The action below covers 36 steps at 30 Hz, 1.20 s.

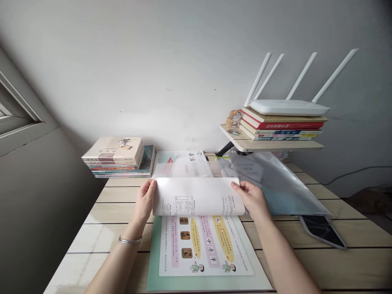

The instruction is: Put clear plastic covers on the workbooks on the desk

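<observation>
An open book with a green-bordered printed page (pixel 205 281) lies on the table, turned sideways to me. Above it a white page (pixel 199 192) with small print is raised across the book. My left hand (pixel 145 200) pinches this page at its left edge, thumb on the near face, a silver bangle on that wrist. At the upper right corner my right hand (pixel 252 198) grips the same page between thumb and fingers. Behind it lies a pale cover (pixel 180 157) with large dark characters, partly under a clear plastic sheet. The lifted page hides where these join.
A stack of books (pixel 113 155) stands at the back left. Clear plastic covers (pixel 275 179) lie to the right, beside a dark-screened phone (pixel 323 230). A raised shelf (pixel 272 145) holds stacked books (pixel 290 125) under a white router (pixel 289 107). The wall borders the table's back.
</observation>
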Tool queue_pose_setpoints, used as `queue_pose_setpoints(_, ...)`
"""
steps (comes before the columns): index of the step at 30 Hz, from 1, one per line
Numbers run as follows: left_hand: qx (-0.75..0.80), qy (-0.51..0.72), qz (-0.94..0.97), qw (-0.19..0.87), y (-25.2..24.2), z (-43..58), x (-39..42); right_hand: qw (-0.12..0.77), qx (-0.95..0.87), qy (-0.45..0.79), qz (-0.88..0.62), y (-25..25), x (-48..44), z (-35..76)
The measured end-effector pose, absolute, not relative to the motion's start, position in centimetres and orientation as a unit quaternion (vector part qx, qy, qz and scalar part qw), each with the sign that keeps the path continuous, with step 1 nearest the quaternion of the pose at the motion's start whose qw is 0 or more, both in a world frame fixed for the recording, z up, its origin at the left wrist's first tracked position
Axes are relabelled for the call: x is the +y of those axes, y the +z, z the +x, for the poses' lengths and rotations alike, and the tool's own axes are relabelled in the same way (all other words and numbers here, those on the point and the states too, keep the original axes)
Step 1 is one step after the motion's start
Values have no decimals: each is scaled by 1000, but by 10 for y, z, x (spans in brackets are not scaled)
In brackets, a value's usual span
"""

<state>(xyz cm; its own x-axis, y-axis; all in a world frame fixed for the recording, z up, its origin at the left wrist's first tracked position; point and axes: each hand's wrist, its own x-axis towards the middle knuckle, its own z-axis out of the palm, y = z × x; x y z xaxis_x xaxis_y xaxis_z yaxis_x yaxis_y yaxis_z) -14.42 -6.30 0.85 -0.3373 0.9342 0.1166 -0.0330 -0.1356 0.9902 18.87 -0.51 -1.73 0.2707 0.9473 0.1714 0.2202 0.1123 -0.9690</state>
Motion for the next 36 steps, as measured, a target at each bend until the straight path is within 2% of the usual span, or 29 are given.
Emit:
queue_pose_setpoints(6,504,625,417,425,-1,-151,-57,558,-503,293,-592,-19,-9,188)
queue_pose_setpoints(12,515,634,404,412,-1,-152,-57,581,-449,298,-609,-13,-15,185)
queue_pose_setpoints(23,494,649,380,437,-2,-153,-54,584,-366,471,-550,-10,-27,187)
queue_pose_setpoints(36,432,646,352,522,-1,-159,-50,637,-297,460,-543,-30,-23,195)
